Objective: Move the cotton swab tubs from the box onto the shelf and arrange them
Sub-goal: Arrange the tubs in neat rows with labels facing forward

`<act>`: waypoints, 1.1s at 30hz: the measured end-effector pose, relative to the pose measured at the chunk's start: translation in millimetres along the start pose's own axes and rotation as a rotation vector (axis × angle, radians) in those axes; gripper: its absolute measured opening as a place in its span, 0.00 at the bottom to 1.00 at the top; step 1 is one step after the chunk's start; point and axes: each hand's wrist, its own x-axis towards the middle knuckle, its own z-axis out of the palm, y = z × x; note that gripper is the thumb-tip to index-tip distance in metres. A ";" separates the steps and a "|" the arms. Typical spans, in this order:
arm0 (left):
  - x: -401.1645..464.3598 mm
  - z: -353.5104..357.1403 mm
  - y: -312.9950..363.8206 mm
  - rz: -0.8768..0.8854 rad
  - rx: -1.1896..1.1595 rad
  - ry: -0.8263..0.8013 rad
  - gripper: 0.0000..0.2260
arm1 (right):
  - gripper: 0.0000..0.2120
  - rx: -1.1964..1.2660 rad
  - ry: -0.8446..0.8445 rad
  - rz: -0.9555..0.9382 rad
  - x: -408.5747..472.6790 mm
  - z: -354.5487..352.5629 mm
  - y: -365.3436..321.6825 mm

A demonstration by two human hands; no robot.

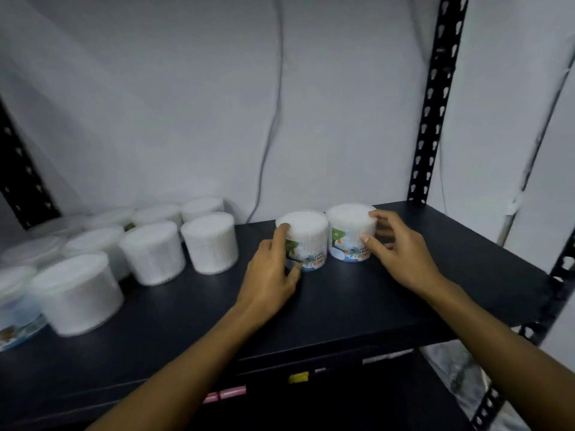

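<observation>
While both hands work at the back of the black shelf (342, 309), a cluster of tubs (152, 251) stands upright well to the left of the left hand (270, 272), set in rough rows running back toward the wall (155, 104); the nearest of them, at the far left edge, are blurred, and one there shows part of a blue label. Left hand grips the left tub (306, 241), with fingers curled round its left side up to the lid and the thumb low at its front by the label. Just right of that hand's tub, touching it or nearly so, stands the right tub (350, 231), also upright with its printed label facing forward. Right hand (401, 250) clasps this one from its right side, fingertips at the lid's edge and the thumb pressed on the label. Behind the two hands a thin cable (273, 119) hangs down the wall. Beyond the right hand a black slotted post (435, 98) rises from the shelf's back corner. Below the forearms, small pink and yellow items (230, 393) show on a lower level, too dim to make out.
</observation>
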 end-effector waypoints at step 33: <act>199.8 165.9 47.3 -0.036 -0.423 0.003 0.31 | 0.24 0.204 0.169 0.252 143.8 -75.8 149.4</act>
